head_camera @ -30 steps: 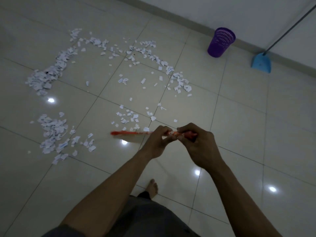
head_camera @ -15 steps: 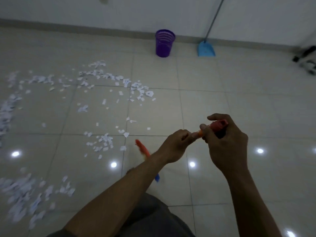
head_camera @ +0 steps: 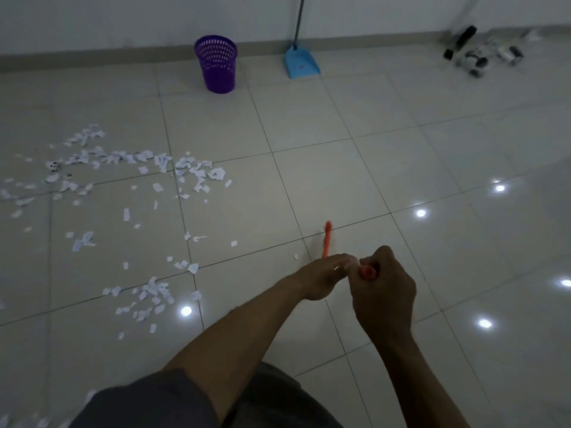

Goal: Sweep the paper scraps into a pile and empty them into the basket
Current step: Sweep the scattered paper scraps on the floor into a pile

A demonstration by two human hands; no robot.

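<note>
Many scraps [head_camera: 216, 173] left of left hand [head_camera: 321, 278]

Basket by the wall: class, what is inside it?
Through the open top of the basket only its inner far wall shows; no scraps are visible inside. The near wall hides its bottom.

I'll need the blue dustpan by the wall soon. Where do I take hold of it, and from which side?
Grip the grey handle rising near-upright from the back of the blue dustpan. Come from the room side: the wall is right behind it and the pan's mouth faces you. The right hand and left hand both hold the orange broom, so free one first.
</note>
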